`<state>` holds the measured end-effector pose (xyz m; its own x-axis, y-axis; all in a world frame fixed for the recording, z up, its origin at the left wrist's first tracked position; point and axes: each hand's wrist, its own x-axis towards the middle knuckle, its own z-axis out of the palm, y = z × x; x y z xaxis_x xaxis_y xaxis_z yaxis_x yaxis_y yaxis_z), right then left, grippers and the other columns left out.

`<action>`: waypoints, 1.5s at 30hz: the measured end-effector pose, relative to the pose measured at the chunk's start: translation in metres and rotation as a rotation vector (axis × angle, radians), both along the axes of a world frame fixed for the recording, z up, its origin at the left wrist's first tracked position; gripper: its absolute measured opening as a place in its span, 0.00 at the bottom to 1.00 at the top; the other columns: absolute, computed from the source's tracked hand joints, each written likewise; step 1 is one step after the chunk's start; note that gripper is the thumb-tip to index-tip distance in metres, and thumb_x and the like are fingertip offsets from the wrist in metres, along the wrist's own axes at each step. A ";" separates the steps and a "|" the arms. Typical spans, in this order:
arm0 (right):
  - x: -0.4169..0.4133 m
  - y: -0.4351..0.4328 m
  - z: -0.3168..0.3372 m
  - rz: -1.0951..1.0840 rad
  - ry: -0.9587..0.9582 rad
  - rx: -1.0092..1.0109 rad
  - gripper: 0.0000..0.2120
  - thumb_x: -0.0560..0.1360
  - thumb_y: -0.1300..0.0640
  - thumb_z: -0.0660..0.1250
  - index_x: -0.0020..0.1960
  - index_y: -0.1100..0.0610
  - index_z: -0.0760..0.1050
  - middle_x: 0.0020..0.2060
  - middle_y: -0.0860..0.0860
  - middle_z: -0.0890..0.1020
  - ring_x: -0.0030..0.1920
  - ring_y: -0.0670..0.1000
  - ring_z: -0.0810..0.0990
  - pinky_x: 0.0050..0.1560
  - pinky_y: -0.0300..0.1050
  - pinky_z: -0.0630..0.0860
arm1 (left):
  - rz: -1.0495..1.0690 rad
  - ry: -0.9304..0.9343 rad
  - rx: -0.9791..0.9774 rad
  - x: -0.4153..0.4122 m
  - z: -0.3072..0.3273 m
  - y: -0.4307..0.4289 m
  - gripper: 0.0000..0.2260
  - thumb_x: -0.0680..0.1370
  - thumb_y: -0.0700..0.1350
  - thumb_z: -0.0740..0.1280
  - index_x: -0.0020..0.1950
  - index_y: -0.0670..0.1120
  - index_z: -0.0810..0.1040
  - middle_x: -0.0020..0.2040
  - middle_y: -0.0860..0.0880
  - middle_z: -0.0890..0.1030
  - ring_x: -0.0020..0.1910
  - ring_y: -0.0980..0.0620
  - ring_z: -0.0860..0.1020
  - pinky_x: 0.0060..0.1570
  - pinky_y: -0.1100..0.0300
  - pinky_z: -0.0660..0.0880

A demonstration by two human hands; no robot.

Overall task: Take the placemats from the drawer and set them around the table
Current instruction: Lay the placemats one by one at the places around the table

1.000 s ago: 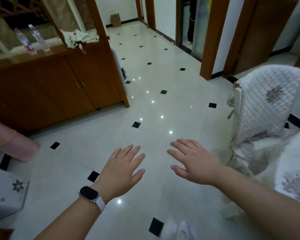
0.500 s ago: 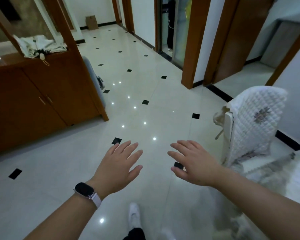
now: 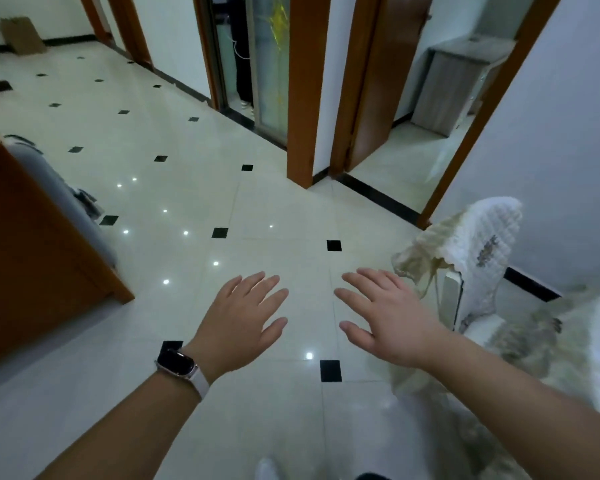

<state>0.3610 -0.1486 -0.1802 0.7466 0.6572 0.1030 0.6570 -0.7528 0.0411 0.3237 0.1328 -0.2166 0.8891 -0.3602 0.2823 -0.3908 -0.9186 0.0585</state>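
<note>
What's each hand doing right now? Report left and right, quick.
Left hand: open, fingers spread, palm down over the tiled floor, holding nothing; smartwatch on the wrist.
Right hand: open, fingers spread, holding nothing.

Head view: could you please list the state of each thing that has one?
Left hand: open, empty, palm down.
Right hand: open, empty, palm down.
Watch: on left wrist, screen dark.
Chair: upright, covered with quilted cloth.
Door: open.

Even, cool indoor light; small ceiling-lamp glints dotted the glossy floor. Motion blur smeared the chair cover at right. Wide-angle bending curved the door frames near edges.
</note>
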 end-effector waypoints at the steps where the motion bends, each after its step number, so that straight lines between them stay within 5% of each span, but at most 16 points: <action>1: 0.007 0.005 0.002 -0.018 0.000 0.021 0.25 0.78 0.38 0.55 0.68 0.50 0.71 0.68 0.52 0.73 0.70 0.56 0.68 0.70 0.54 0.61 | -0.016 0.002 -0.005 0.015 0.002 0.005 0.21 0.78 0.56 0.59 0.65 0.48 0.78 0.66 0.46 0.77 0.67 0.44 0.72 0.66 0.45 0.66; 6: 0.046 0.014 0.006 -0.081 -0.007 0.037 0.24 0.77 0.39 0.56 0.67 0.51 0.72 0.68 0.53 0.74 0.69 0.57 0.69 0.70 0.54 0.62 | -0.089 0.028 0.018 0.083 0.008 0.016 0.22 0.78 0.57 0.57 0.66 0.49 0.76 0.68 0.47 0.75 0.68 0.45 0.71 0.67 0.48 0.61; 27: 0.368 -0.080 -0.024 -0.169 0.027 0.140 0.24 0.77 0.39 0.57 0.66 0.51 0.73 0.66 0.52 0.75 0.66 0.55 0.72 0.68 0.53 0.67 | -0.230 0.032 0.154 0.419 0.023 -0.079 0.21 0.78 0.56 0.59 0.65 0.48 0.77 0.67 0.46 0.76 0.65 0.44 0.74 0.64 0.49 0.66; 45: 0.516 -0.179 -0.032 -0.531 0.121 0.041 0.25 0.78 0.38 0.54 0.69 0.49 0.71 0.69 0.52 0.73 0.69 0.54 0.70 0.71 0.53 0.62 | -0.575 0.034 0.144 0.664 0.007 -0.200 0.21 0.77 0.56 0.61 0.66 0.49 0.76 0.66 0.47 0.77 0.66 0.46 0.73 0.64 0.48 0.68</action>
